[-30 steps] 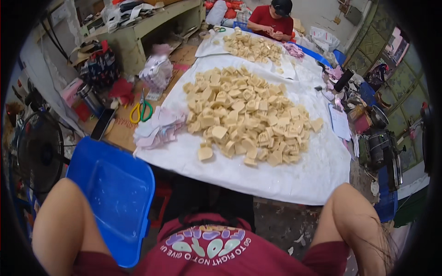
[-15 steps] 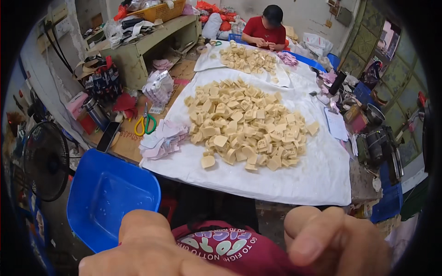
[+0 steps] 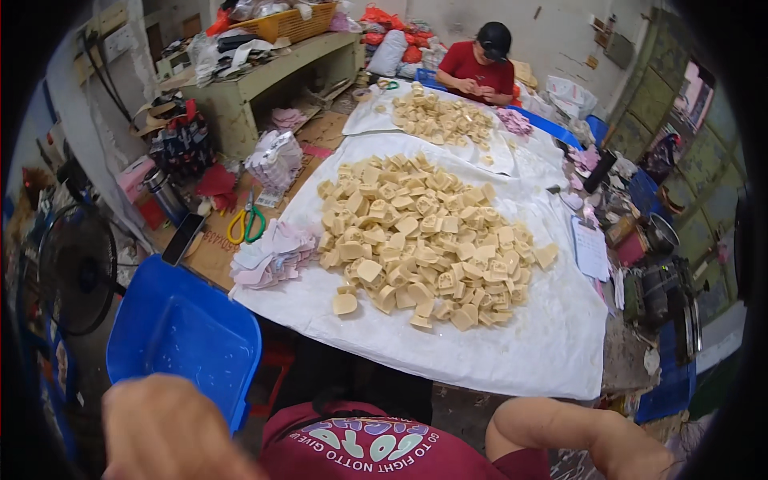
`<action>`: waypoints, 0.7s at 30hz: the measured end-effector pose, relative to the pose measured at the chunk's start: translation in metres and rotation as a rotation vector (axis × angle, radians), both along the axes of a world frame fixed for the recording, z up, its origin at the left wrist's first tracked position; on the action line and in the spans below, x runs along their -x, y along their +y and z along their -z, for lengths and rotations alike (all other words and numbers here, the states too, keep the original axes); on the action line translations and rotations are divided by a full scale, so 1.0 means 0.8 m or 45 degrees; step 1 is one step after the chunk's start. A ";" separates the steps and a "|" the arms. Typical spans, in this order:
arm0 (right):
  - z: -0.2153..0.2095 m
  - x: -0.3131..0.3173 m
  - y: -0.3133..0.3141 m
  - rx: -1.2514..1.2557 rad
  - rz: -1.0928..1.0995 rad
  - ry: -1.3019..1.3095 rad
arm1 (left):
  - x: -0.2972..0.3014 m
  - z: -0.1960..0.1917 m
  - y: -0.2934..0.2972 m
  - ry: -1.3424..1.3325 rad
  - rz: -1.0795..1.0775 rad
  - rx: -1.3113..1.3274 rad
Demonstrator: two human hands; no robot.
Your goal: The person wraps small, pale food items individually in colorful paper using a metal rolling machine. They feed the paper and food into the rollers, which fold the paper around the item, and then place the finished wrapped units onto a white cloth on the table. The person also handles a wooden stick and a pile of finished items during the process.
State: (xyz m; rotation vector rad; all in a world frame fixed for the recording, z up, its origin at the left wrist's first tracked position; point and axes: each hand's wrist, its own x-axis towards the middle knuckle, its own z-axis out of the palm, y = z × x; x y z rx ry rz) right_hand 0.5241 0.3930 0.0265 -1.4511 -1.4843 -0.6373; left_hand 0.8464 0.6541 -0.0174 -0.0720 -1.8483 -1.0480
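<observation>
White sheeting lets us heap tan blocks within reach. Beside that heap, our left hand looks empty; right hand's grip we cannot tell.

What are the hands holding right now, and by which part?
It cannot be told. The left hand shows only its blurred back at the lower edge, and the right arm runs out of frame, so that hand is unseen.
</observation>
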 end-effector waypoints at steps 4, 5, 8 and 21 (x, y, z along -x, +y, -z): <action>0.084 -0.032 -0.073 -0.105 -0.372 0.670 | 0.003 0.147 0.063 -0.172 -1.085 -2.051; 0.109 -0.047 -0.049 -0.398 -0.174 0.746 | 0.006 0.217 0.111 -0.155 -1.042 -2.468; 0.180 -0.087 -0.013 -0.934 0.417 1.016 | 0.112 0.355 0.274 0.099 -1.486 -3.408; 0.225 -0.276 0.035 -0.030 1.168 1.259 | 0.177 0.396 0.323 0.579 -1.624 -3.245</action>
